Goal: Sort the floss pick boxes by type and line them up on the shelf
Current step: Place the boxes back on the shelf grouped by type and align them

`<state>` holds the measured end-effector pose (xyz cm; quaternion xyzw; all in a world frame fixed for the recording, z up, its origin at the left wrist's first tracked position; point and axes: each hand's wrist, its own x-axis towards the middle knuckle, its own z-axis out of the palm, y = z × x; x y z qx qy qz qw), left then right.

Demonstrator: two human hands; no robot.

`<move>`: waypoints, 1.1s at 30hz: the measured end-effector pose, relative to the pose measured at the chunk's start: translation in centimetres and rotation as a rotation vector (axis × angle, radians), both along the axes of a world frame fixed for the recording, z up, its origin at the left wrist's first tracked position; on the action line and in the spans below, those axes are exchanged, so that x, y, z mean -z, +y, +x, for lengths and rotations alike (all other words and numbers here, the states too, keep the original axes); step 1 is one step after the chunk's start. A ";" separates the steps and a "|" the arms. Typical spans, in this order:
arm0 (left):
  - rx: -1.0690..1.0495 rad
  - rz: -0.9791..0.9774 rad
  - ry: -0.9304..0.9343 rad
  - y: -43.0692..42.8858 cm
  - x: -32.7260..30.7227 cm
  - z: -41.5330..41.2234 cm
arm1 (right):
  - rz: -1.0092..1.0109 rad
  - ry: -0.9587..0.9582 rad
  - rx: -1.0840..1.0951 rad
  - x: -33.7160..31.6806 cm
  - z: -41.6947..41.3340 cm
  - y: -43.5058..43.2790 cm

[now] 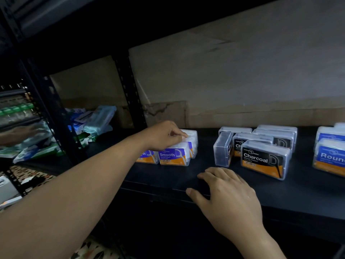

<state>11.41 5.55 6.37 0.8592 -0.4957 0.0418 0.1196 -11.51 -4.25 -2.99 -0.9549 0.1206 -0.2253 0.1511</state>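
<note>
Purple "Smooth" floss pick boxes (174, 156) stand grouped at the left of the dark shelf (168, 176). My left hand (164, 136) reaches over them, its fingers curled on the top of a Smooth box behind the front one. Black "Charcoal" boxes (265, 159) cluster in the middle, one clear box (222, 149) turned end-on at their left. Blue "Round" boxes (330, 156) sit at the right edge. My right hand (224, 191) rests flat on the shelf's front edge, fingers spread, holding nothing.
A black upright post (130, 92) divides this bay from the left one, where loose plastic packets (99, 118) and green-labelled packs (37, 146) lie in a heap. A pale wall stands behind the shelf. Patterned floor shows below left.
</note>
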 end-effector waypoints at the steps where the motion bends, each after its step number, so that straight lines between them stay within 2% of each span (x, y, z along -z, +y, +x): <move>1: 0.006 -0.001 -0.006 0.1 0.0 0.0 | 0.000 0.006 0.001 0.1 0.1 0.0; 9: 0.006 -0.001 -0.033 0.6 0.8 0.1 | -0.002 0.009 0.016 0.3 0.3 0.1; 14: 0.027 0.089 0.015 1.3 0.1 -0.6 | -0.015 0.005 0.047 0.4 0.2 0.2; 18: 0.035 0.177 -0.065 2.4 0.1 -0.3 | -0.035 -0.012 0.053 0.3 0.4 0.1; 27: 0.044 0.088 -0.113 2.6 0.7 0.4 | -0.030 -0.001 0.076 0.6 0.5 0.2; 33: 0.014 0.061 -0.039 2.5 0.3 0.6 | -0.031 -0.016 0.065 0.7 0.5 0.1</move>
